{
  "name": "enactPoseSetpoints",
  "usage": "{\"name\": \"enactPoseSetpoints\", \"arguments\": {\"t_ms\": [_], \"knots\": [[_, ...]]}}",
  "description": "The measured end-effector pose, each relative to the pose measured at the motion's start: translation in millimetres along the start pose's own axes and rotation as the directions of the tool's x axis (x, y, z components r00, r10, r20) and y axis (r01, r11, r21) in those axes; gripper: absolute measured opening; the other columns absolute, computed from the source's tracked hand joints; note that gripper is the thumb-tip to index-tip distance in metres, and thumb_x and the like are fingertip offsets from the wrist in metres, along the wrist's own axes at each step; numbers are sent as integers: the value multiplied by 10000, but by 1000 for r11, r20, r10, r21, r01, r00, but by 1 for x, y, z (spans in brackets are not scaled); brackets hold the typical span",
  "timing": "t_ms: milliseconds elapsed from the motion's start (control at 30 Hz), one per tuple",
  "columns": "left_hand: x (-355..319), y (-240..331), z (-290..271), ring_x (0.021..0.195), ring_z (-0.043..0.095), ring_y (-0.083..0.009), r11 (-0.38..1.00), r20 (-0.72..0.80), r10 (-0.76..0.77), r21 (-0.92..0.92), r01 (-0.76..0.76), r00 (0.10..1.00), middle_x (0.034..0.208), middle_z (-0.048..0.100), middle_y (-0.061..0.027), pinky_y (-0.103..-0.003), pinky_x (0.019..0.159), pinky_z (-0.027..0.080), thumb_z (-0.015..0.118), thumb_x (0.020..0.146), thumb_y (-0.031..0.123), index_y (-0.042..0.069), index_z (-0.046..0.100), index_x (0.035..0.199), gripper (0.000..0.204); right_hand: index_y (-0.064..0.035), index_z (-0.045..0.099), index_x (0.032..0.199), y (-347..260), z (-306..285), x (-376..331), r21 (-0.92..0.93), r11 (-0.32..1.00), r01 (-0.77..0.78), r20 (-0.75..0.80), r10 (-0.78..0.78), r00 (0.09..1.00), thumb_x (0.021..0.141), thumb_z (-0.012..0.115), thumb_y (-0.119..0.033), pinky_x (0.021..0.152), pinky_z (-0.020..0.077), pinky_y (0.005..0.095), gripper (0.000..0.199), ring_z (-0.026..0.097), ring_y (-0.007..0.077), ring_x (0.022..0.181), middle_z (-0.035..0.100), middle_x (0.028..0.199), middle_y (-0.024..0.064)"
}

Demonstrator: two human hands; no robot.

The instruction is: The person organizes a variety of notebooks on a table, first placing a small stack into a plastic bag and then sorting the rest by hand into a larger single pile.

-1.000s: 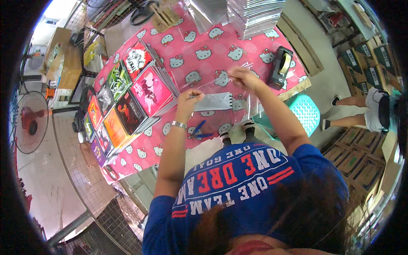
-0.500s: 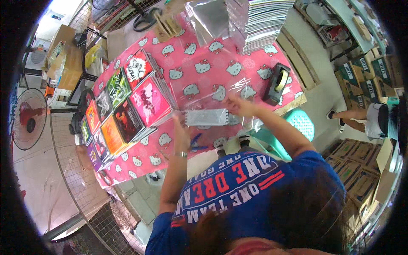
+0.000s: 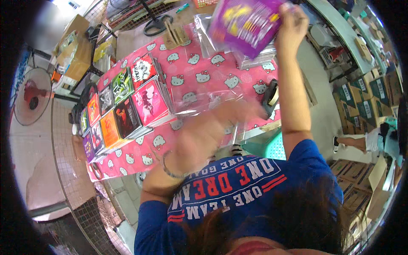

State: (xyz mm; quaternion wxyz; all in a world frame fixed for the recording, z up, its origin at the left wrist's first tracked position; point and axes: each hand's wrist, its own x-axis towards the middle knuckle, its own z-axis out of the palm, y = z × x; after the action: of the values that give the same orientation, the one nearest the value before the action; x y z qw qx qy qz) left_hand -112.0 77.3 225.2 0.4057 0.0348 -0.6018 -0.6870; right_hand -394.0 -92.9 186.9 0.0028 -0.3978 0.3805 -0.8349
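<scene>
Right hand [image 3: 293,24] pinches a purple booklet [image 3: 248,27] by its edge above the stack [image 3: 264,60] on the table [image 3: 214,68], while the left hand [image 3: 236,114] is too blurred to tell whether spread.

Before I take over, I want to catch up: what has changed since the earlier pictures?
The right hand has moved up and now holds a purple book. The left hand, blurred, has swung rightward over the table. The silver pad is no longer visible. The notebooks at left and the tape dispenser stayed put.
</scene>
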Motion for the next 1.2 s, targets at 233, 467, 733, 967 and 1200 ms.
{"name": "enactPoseSetpoints", "arguments": {"t_ms": [233,467,733,967,1200], "knots": [[23,25,94,1098,461,-280,807,437,426,-579,-115,792,1198,443,-195,-394,956,335,410,729,829,-76,548,1103,989,36,474,1098,125,-6,101,-5,780,-626,-490,544,681,789,714,-108,802,471,327,417,566,211,909,550,1070,157],[19,8,140,716,503,-296,378,-314,557,-729,-571,769,897,509,-222,-374,600,430,388,915,593,319,243,1417,591,9,597,1052,163,-46,139,57,684,-727,89,722,686,790,707,-331,834,459,398,442,575,260,914,630,984,118],[-42,-54,15,914,603,-215,939,176,-205,-243,245,963,977,634,-104,-352,834,452,593,873,434,5,604,1040,460,-33,629,931,51,-85,-156,-534,835,134,541,217,812,833,606,-119,704,469,336,132,630,242,707,660,810,105],[-182,-228,-81,1147,491,-315,-206,-473,-86,870,448,877,1161,583,-96,-533,1009,307,618,821,375,135,554,1217,468,-126,432,1333,21,-150,-235,-437,899,44,886,421,197,748,699,-454,999,306,486,721,445,334,1214,457,1338,153],[-179,-236,-148,1033,595,-275,159,-564,-448,713,683,694,1098,634,-122,-407,831,475,633,790,254,107,631,1124,364,-158,287,1441,0,-138,-223,-249,825,508,797,472,-377,688,757,-360,983,313,525,910,485,304,1175,503,1296,128]]}}
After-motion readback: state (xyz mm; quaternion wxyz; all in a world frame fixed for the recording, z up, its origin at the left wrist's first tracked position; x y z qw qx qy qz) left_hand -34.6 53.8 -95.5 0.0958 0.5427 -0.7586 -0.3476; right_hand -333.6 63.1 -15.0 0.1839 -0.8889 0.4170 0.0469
